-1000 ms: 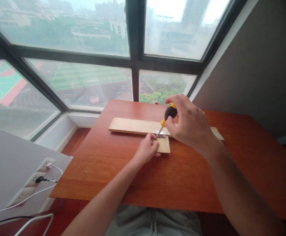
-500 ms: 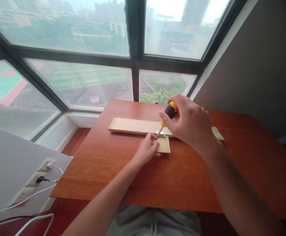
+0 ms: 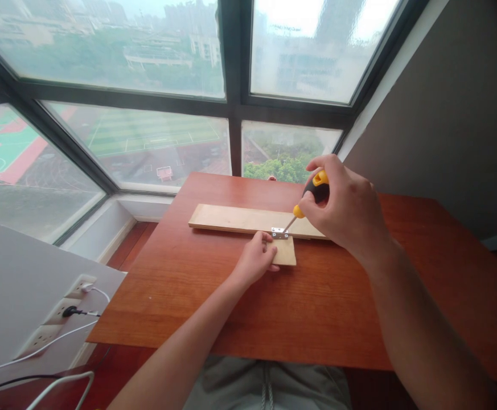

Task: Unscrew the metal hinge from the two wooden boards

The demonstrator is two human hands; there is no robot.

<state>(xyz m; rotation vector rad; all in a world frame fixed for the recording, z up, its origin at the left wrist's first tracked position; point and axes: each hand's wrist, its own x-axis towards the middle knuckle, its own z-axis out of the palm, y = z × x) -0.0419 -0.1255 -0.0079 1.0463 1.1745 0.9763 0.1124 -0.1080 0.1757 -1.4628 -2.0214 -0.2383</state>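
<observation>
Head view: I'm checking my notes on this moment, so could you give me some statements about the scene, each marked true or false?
1. The right hand holds a screwdriver. True.
2. The left hand grips the screwdriver's shaft. False: it holds the small board.
3. The screwdriver's tip is at the metal fitting. True.
4. The screwdriver stands perfectly upright. False: it is tilted, its handle leaning to the right.
5. The small board is nearer the person than the long board. True.
6. The tabletop is white. False: it is reddish brown.
</observation>
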